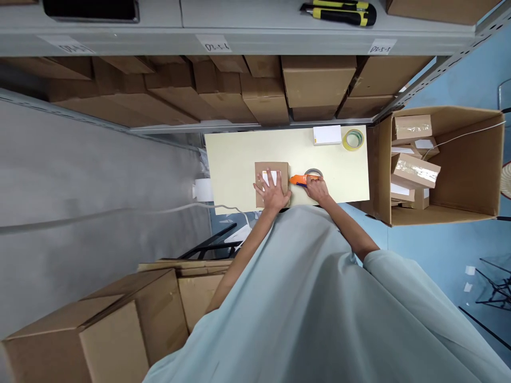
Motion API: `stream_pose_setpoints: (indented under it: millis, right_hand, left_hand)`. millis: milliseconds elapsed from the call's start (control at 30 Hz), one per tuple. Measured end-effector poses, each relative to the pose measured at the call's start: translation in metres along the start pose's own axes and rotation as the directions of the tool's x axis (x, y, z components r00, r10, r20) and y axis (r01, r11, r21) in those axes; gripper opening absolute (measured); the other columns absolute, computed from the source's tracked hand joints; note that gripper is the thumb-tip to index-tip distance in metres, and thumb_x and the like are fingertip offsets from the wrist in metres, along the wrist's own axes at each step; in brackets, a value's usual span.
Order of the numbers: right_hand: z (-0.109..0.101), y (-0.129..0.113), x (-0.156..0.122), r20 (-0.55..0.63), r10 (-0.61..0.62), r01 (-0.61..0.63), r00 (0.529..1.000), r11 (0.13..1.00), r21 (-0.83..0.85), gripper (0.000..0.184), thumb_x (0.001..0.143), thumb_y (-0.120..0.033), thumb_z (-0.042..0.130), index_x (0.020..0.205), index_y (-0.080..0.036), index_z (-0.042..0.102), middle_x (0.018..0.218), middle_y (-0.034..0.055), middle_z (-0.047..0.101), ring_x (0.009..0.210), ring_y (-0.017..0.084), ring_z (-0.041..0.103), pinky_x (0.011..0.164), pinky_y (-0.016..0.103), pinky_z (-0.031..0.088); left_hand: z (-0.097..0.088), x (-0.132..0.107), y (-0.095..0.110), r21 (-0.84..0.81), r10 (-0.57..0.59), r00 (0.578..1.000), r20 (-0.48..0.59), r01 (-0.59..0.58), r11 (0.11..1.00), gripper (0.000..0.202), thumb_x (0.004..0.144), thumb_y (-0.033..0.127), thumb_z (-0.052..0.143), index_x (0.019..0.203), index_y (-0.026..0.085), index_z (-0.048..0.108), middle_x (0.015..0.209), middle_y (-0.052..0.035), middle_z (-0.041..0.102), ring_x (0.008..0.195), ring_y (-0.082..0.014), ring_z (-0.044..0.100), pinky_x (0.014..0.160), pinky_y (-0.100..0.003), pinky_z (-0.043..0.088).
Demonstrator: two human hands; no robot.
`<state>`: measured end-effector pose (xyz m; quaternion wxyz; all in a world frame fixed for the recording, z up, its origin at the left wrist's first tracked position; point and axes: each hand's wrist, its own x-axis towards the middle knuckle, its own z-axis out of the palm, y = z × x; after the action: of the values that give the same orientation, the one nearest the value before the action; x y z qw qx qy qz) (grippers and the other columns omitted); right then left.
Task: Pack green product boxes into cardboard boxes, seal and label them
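On the cream tabletop (239,151) lies a small closed cardboard box (261,169) with a white label (265,177) on top. My left hand (273,196) rests flat on the box, its fingers spread partly over the label. Just to the right, my right hand (317,189) is closed around an orange tape dispenser (298,180) with some dark blue on it. A grey ring, apparently its tape roll, shows behind my fingers. The dispenser's front end is at the box's right side; whether it touches cannot be made out.
A yellowish tape roll (353,140) and a white label stack (327,134) lie at the table's back. To the right, a large open carton (465,215) holds several small boxes. Shelving (255,41) spans the back, with utility knives (343,13) on it. A white cable (179,208) crosses at left.
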<state>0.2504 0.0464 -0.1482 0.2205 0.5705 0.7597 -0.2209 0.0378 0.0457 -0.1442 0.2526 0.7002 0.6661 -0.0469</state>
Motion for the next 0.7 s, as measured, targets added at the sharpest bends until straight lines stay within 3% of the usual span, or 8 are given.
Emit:
stream_pose_setpoints:
  millis: [133,267,367,467,600,700]
  right_hand:
    - [-0.015,0.029,0.017,0.043,-0.203,0.205,0.978,0.978,-0.049,0.051,0.113,-0.032,0.046,0.147,0.005,0.057,0.124,0.0337,0.081,0.113,0.036,0.080,0.117,0.046,0.039]
    - [-0.028,0.063,0.026,0.115,-0.443,0.458,0.889,0.864,-0.211,0.048,0.114,-0.023,0.037,0.148,0.002,0.061,0.123,0.0297,0.083,0.109,0.033,0.080,0.116,0.046,0.036]
    - [-0.033,0.077,0.024,0.144,-0.505,0.525,0.851,0.810,-0.263,0.048,0.115,-0.023,0.035,0.147,-0.001,0.063,0.122,0.0274,0.084,0.106,0.031,0.081,0.115,0.044,0.036]
    - [-0.039,0.095,0.022,0.173,-0.492,0.521,0.854,0.807,-0.278,0.049,0.116,-0.028,0.038,0.147,0.000,0.064,0.121,0.0278,0.084,0.107,0.032,0.080,0.114,0.044,0.036]
    - [-0.056,0.131,0.031,0.118,-0.380,0.397,0.918,0.865,-0.306,0.053,0.117,-0.036,0.039,0.148,0.000,0.062,0.121,0.0293,0.084,0.104,0.033,0.079,0.112,0.045,0.036]
    - [-0.068,0.135,0.044,0.097,-0.322,0.336,0.942,0.887,-0.317,0.057,0.117,-0.042,0.040,0.148,0.002,0.060,0.117,0.0300,0.084,0.101,0.035,0.079,0.112,0.048,0.036]
  left_hand:
    - [-0.007,-0.011,-0.028,0.049,0.156,0.985,0.070,-0.160,0.986,0.102,0.094,0.047,0.069,0.184,0.022,0.030,0.194,-0.0132,0.003,0.177,-0.0534,-0.009,0.136,-0.082,-0.003]
    - [-0.011,-0.014,-0.042,0.059,0.208,0.973,0.098,-0.214,0.975,0.102,0.092,0.048,0.070,0.184,0.023,0.032,0.194,-0.0134,0.006,0.177,-0.0527,-0.009,0.136,-0.082,-0.006]
    - [-0.010,-0.013,-0.045,0.051,0.223,0.969,0.105,-0.229,0.972,0.102,0.093,0.049,0.070,0.184,0.023,0.032,0.194,-0.0144,0.005,0.177,-0.0530,-0.010,0.136,-0.082,-0.007]
    - [-0.008,-0.012,-0.049,0.047,0.236,0.965,0.114,-0.242,0.969,0.102,0.092,0.048,0.071,0.183,0.023,0.033,0.194,-0.0140,0.003,0.177,-0.0530,-0.011,0.135,-0.083,-0.008]
    - [-0.006,-0.012,-0.054,0.043,0.263,0.956,0.127,-0.270,0.962,0.102,0.092,0.047,0.072,0.183,0.024,0.032,0.194,-0.0131,0.003,0.177,-0.0529,-0.011,0.136,-0.082,-0.010]
    - [-0.005,-0.011,-0.054,0.032,0.240,0.964,0.118,-0.245,0.969,0.102,0.093,0.048,0.072,0.183,0.024,0.032,0.194,-0.0130,0.002,0.177,-0.0524,-0.013,0.135,-0.082,-0.011]
